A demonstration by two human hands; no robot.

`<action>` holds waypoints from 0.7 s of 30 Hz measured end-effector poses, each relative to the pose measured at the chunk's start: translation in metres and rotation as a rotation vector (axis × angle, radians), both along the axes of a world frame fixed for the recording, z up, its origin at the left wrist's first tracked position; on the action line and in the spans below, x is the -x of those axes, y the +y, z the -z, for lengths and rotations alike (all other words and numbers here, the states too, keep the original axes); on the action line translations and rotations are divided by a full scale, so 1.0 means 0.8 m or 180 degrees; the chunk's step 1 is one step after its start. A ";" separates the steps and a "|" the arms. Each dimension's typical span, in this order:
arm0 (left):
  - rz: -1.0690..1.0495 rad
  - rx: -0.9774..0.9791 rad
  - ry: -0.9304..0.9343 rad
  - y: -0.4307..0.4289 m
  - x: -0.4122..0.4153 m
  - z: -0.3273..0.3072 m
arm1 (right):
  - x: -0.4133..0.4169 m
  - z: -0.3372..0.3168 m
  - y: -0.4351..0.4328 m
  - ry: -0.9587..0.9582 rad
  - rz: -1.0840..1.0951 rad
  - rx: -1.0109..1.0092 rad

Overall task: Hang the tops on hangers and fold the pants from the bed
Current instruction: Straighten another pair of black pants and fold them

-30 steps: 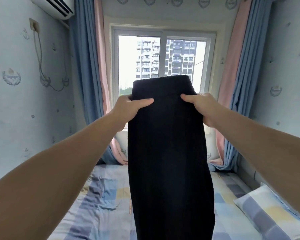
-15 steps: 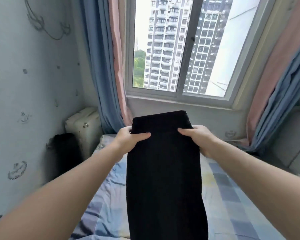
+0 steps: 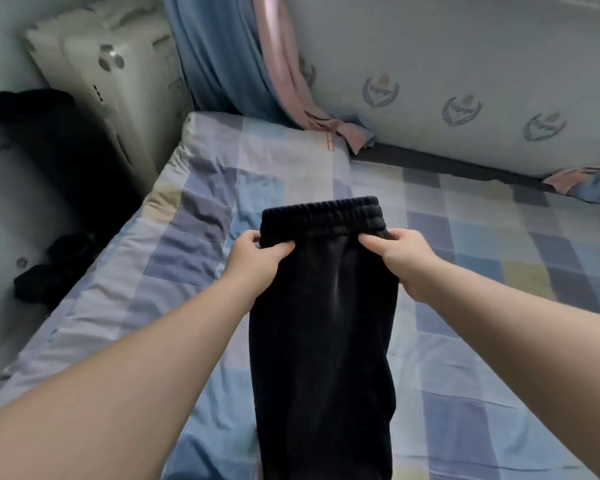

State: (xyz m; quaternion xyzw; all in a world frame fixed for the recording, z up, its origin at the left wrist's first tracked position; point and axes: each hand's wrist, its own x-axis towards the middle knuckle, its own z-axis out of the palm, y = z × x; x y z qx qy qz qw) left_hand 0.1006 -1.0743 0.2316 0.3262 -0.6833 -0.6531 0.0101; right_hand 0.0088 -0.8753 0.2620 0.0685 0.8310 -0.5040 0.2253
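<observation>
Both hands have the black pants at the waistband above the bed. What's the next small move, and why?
Probably lower the pants flat onto the bed. The left hand and right hand each pinch them just under the waistband, the legs lie together as one narrow strip, and checked sheet shows beneath to fold on.

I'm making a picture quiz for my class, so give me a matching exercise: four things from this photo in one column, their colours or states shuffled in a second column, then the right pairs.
1 pants
2 suitcase
3 curtain
4 bed sheet

A cream
B blue and pink
C black, gripped by left hand and right hand
D pastel checks

Pairs: 1-C, 2-A, 3-B, 4-D
</observation>
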 end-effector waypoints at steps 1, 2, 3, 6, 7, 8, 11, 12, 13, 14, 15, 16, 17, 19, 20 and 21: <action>-0.0014 0.0128 -0.0044 -0.008 0.013 0.030 | 0.017 0.031 -0.011 0.0105 0.0066 -0.0091; 0.0029 0.0301 -0.0129 -0.013 0.023 0.059 | 0.030 0.061 -0.020 0.0227 0.0163 -0.0208; 0.0099 0.0539 -0.0249 -0.016 0.027 0.088 | 0.036 0.087 -0.026 0.0324 0.0241 -0.0328; 0.0541 0.1295 -0.0697 -0.003 0.004 0.166 | 0.019 0.161 -0.025 0.0289 0.0119 -0.0585; 0.0766 0.1470 -0.0856 0.009 -0.015 0.186 | 0.001 0.184 -0.019 0.0229 -0.0026 -0.0698; 0.0969 0.1598 -0.0980 0.021 -0.037 0.203 | -0.019 0.205 -0.011 0.0209 -0.0211 -0.0868; 0.1281 0.1932 -0.1148 0.059 -0.107 0.233 | -0.083 0.243 0.020 0.0152 -0.0630 -0.1391; 0.1341 0.2054 -0.1171 0.070 -0.127 0.238 | -0.103 0.249 0.030 0.0091 -0.0696 -0.1433; 0.1412 0.2182 -0.1202 0.081 -0.147 0.241 | -0.122 0.252 0.040 0.0041 -0.0755 -0.1472; 0.1491 0.2287 -0.1247 0.091 -0.165 0.244 | -0.140 0.254 0.051 -0.0009 -0.0809 -0.1528; 0.1570 0.2366 -0.1293 0.102 -0.182 0.245 | -0.157 0.256 0.062 -0.0075 -0.0879 -0.1592; 0.1657 0.2421 -0.1333 0.113 -0.200 0.245 | -0.173 0.255 0.072 -0.0165 -0.0943 -0.1642; 0.1747 0.2455 -0.1377 0.125 -0.218 0.244 | -0.190 0.254 0.082 -0.0262 -0.0998 -0.1681; 0.1900 0.2493 -0.1469 0.150 -0.255 0.242 | -0.224 0.251 0.103 -0.0379 -0.1101 -0.1720; 0.1961 0.2481 -0.1513 0.163 -0.274 0.239 | -0.242 0.250 0.113 -0.0412 -0.1152 -0.1710; 0.2007 0.2462 -0.1567 0.177 -0.293 0.236 | -0.260 0.250 0.124 -0.0431 -0.1207 -0.1696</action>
